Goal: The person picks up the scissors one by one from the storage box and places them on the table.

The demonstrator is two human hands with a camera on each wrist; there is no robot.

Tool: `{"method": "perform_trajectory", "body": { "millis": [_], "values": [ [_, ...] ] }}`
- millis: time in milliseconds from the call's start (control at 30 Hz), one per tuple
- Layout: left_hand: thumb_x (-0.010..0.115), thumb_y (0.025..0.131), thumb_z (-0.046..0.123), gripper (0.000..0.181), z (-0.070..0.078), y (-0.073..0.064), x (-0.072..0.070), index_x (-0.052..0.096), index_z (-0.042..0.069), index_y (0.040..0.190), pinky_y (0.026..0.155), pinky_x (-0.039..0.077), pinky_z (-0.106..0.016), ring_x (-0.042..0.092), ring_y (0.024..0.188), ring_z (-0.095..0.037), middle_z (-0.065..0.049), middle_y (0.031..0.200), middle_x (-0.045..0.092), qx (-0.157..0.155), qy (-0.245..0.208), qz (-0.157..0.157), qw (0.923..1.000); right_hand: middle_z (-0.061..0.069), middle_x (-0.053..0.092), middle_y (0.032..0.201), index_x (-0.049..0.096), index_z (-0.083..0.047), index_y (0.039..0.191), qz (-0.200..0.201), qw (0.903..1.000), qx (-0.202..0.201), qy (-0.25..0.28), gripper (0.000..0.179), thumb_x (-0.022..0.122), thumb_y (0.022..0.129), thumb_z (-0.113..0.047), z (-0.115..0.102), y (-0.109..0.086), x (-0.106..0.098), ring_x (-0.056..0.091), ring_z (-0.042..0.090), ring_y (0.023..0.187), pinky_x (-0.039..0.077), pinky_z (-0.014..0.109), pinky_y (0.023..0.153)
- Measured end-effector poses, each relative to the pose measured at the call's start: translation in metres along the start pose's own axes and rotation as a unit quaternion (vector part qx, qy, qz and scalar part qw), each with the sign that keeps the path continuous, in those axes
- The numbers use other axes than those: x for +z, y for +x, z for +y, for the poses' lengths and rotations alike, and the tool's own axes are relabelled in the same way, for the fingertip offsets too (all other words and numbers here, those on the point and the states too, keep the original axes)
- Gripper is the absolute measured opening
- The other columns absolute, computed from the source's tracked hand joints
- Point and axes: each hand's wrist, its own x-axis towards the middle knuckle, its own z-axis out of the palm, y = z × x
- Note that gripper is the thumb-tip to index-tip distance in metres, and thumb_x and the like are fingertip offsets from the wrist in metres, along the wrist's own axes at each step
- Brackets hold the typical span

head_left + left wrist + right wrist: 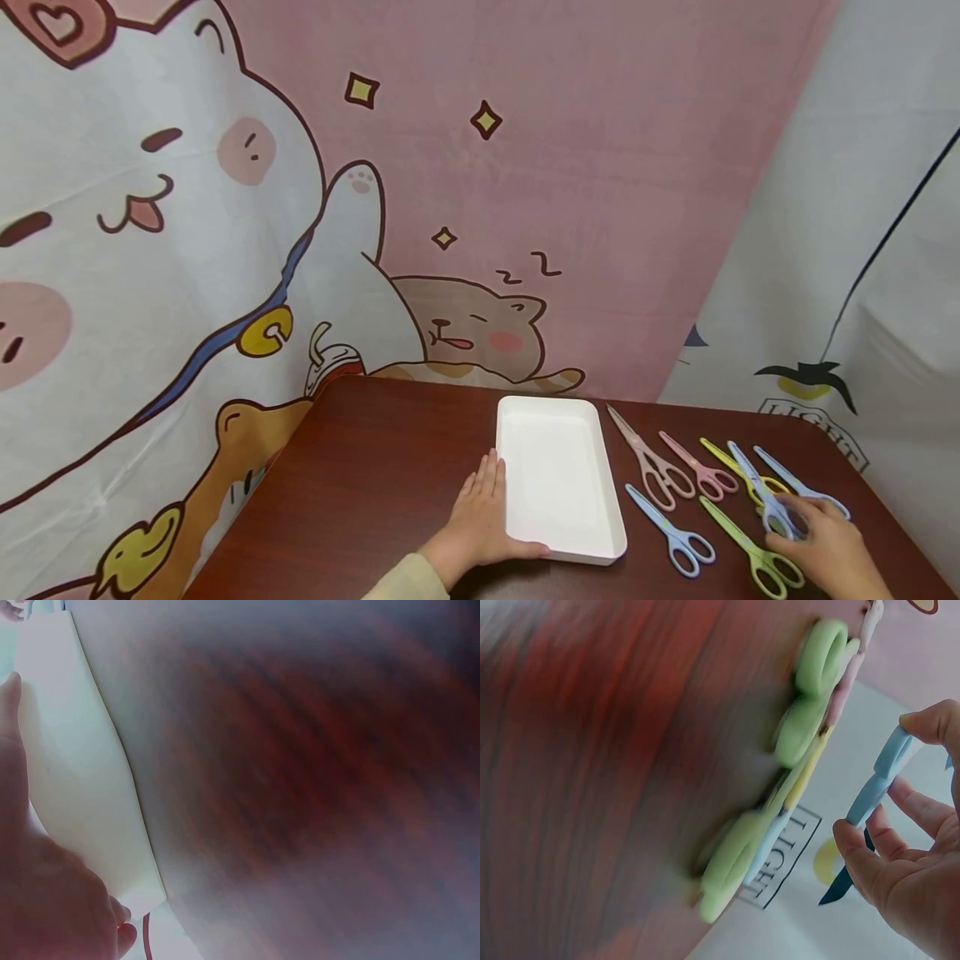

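My left hand [476, 521] lies against the left side of a white rectangular tray [558, 475], fingers extended along its wall and thumb across the near edge. Nothing shows inside the tray. At the right, my right hand [825, 542] pinches the handles of light blue scissors [756, 483]. In the right wrist view, those blue handles [874, 795] are raised off the table between thumb and fingertips. Beneath and beside that hand lie yellow scissors [723, 456], another blue pair [795, 475] and green scissors [738, 533].
Between the tray and my right hand lie large pale pink scissors [647, 458], smaller pink scissors [693, 467] and blue scissors [667, 525]. Another green handle [731, 866] shows in the right wrist view. Behind the dark red wooden table [375, 467] hangs a cartoon-printed cloth [600, 208].
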Motion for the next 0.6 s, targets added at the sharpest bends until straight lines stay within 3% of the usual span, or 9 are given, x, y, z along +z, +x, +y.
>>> {"method": "perform_trajectory", "body": {
  "millis": [600],
  "values": [
    [0.035,0.05,0.1,0.143,-0.003,0.002,0.003,0.017,-0.001,0.15,0.114,0.025,-0.044,0.016,0.145,-0.03,-0.019,0.158,0.011,-0.002,0.013,0.006,0.9999,0.044,0.036,0.109,0.046,0.013,0.12,0.037,0.9969,0.064,-0.026,0.081,0.076,0.07,-0.044,0.03,-0.01,-0.006,0.044,0.056,0.095,0.039,0.064,0.081]
  ]
}}
